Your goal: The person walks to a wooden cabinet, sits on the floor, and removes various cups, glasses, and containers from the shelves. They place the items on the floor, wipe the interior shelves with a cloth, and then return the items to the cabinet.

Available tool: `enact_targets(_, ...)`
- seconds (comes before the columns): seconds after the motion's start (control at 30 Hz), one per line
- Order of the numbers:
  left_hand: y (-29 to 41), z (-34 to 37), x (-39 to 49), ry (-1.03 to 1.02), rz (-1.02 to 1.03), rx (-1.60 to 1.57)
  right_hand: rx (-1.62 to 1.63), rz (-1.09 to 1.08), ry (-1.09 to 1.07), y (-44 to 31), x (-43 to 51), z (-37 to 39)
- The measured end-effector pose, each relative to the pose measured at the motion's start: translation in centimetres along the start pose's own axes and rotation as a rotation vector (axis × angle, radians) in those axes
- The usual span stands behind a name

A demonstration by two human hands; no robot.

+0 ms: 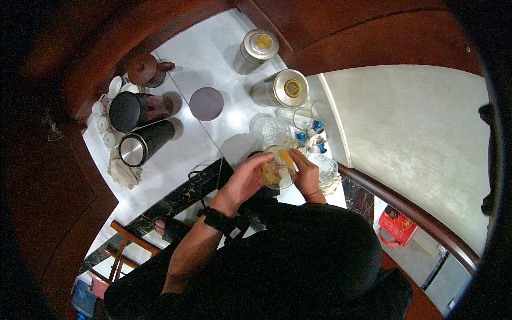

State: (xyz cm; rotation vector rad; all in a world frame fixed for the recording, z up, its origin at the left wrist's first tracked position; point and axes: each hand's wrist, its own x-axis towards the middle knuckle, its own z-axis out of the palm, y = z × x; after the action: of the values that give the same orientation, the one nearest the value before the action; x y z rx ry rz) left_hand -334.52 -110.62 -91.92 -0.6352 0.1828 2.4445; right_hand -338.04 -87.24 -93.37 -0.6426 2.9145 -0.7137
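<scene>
Between my two hands is a clear drinking glass (279, 179) with a yellow, orange and green pattern on it. My left hand (242, 180) grips it from the left, with the thumb along its upper side. The fingers of my right hand (307, 172) are on its right side near an orange patch; whether that patch is print or a separate piece, I cannot tell. Just beyond the hands stands cut-glass ware (271, 130). Clear glasses (302, 118) and small blue and white cups (318, 138) are close by on the right. A clear glass bowl (326, 166) is beside my right hand.
Two steel canisters (280, 88) stand at the back right. On the left are a black-lidded container (128, 112), a black flask (148, 142), a brown teapot (144, 71), white cups (105, 124) and a crumpled cloth (125, 170). A dark round mat (206, 104) lies mid-floor, near a wooden stool (124, 248).
</scene>
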Motion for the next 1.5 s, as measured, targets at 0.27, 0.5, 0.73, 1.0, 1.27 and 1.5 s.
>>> enact_targets(0.27, 0.5, 4.0, 0.9, 0.056, 0.087, 0.067, 0.917, 0.447, -0.013, -3.9, 2.1, -8.0)
enact_targets(0.5, 0.5, 5.5, 1.3, 0.315, 0.183, 0.337, 0.463, 0.346, 0.000, -5.2, 4.7, -6.4)
enact_targets(0.73, 3.5, 2.9, -1.2, 0.518, 0.296, 0.588, 0.560, 0.455, 0.003, -4.3, 5.6, -3.7)
enact_targets(1.0, 3.3, 1.7, 0.9, 0.547, 0.568, 1.364, 0.461, 0.410, 0.023, -4.7, 6.2, -1.0)
enact_targets(1.27, 3.5, 1.1, 3.9, 0.610, 0.500, 1.603, 0.319, 0.412, 0.067, -4.5, 6.9, 0.6)
enact_targets(1.5, 2.5, -0.1, 5.7, 0.675, 0.631, 1.791, 0.352, 0.308, 0.196, -1.9, 4.0, 0.2)
